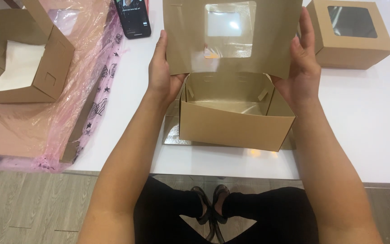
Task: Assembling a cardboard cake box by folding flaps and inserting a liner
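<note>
A half-assembled brown cardboard box with a windowed lid (231, 108) is found on the white table (366, 126), at its near edge and central in the view. The lid panel, with a square clear-film window, is raised upright at the far side of the box. The box's long axis is laid left to right across the table.

The left hand (162, 74) is pressed flat against the left edge of the lid, fingers extended, thumb tucked behind the left side wall. The right hand (299, 68) is placed likewise on the right edge. Both hands are spread open and flat, with the panel held between them; neither is closed around it. The box is thus set directly between the hands, equally near to each.

Count of boxes: three. One in hand; one finished brown windowed box (350, 34), closed, at the far right; one open brown box with a white interior (21, 58) at the far left, resting on a crumpled pink plastic sheet (82, 90). One black smartphone (133, 17) is noted far left of centre, just beside the plastic sheet.
</note>
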